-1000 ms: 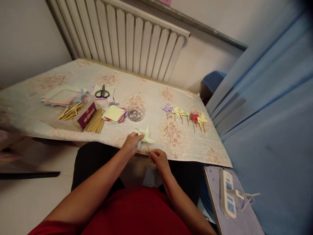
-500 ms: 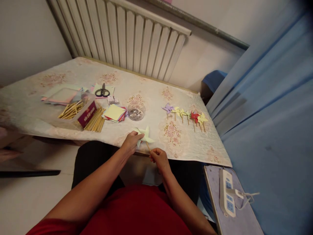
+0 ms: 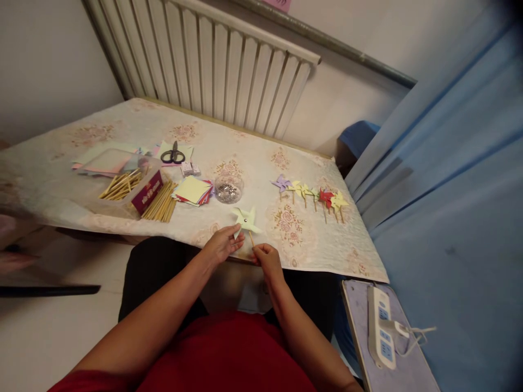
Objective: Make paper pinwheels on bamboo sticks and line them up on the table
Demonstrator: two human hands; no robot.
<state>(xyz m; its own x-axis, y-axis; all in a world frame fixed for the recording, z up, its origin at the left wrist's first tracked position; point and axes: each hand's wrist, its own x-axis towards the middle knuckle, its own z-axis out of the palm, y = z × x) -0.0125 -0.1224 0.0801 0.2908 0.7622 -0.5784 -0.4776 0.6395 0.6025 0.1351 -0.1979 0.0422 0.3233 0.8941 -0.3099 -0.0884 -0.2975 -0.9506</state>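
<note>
A pale green paper pinwheel (image 3: pixel 246 220) on a thin wooden stick stands upright just above the table's near edge. My right hand (image 3: pixel 266 258) is closed in a pinch on the bottom of the stick. My left hand (image 3: pixel 224 243) is just left of the pinwheel, fingertips touching one lower blade, fingers loosely apart. A row of several finished pinwheels (image 3: pixel 312 191) in purple, yellow and red lies on the floral tablecloth (image 3: pixel 286 239) to the right.
A glass bowl of small silvery pieces (image 3: pixel 229 188), a stack of coloured paper squares (image 3: pixel 193 190), wooden sticks (image 3: pixel 160 202), a purple box (image 3: pixel 146 191), scissors (image 3: pixel 173 155) and paper sheets lie to the left. A radiator stands behind. A power strip (image 3: pixel 379 325) sits lower right, beside blue curtains.
The pinwheel has been lifted and turned to face me, held up by its stick. My left hand has let go of the blades and now only touches one.
</note>
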